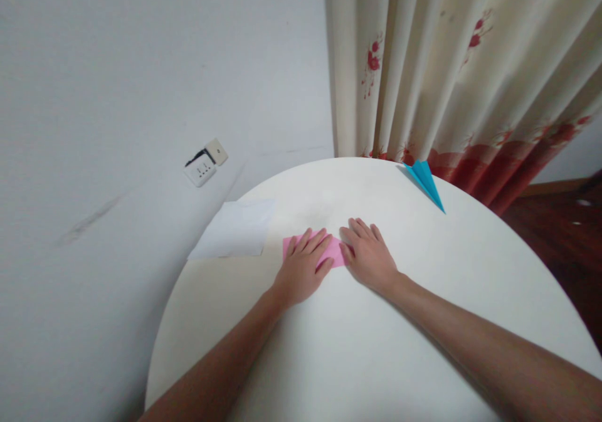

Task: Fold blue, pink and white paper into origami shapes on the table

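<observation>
A pink sheet of paper [337, 254] lies flat on the white round table [338, 347], partly hidden under my hands. My left hand [305, 266] rests on its left part, palm down with the fingers spread. At the sheet's right end my right hand [369, 253] lies palm down, fingers stretched out, the thumb touching the pink paper. Whether the sheet is folded under my hands I cannot tell.
A blue paper plane [426, 184] sits near the table's far right edge. White paper [237, 227] lies at the left edge, close to the wall with a socket [201, 170]. A flowered curtain [423, 64] hangs behind the table.
</observation>
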`<state>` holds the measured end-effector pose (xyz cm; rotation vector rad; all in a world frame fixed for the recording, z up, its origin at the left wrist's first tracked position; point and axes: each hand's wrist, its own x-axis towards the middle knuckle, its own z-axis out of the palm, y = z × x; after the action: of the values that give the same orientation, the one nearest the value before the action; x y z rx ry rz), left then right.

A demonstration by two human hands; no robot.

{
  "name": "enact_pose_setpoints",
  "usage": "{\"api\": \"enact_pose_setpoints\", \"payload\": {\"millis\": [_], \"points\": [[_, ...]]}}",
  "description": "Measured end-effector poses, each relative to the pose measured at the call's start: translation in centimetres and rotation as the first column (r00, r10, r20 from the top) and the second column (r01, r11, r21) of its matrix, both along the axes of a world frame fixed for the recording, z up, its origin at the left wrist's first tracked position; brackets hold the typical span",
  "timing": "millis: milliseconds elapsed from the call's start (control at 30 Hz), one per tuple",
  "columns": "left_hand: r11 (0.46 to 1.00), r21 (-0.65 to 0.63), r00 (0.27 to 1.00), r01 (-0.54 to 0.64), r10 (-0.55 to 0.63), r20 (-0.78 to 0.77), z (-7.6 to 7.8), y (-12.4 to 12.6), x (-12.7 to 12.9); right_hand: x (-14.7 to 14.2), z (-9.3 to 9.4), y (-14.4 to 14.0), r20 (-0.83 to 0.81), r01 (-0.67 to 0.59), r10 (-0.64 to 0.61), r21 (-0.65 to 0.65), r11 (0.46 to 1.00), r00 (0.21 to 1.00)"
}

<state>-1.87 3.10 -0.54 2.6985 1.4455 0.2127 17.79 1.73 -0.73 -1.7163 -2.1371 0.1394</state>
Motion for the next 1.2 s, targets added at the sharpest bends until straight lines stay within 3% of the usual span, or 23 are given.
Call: {"api": "enact_pose_setpoints", "payload": {"millis": [1200], "points": [[1.000, 0.002, 1.000, 0.003, -0.003, -0.010, -0.02, 0.05, -0.02, 0.02, 0.02, -0.02, 0.003, -0.006, 0.006, -0.004, 1.000, 1.000]]}}
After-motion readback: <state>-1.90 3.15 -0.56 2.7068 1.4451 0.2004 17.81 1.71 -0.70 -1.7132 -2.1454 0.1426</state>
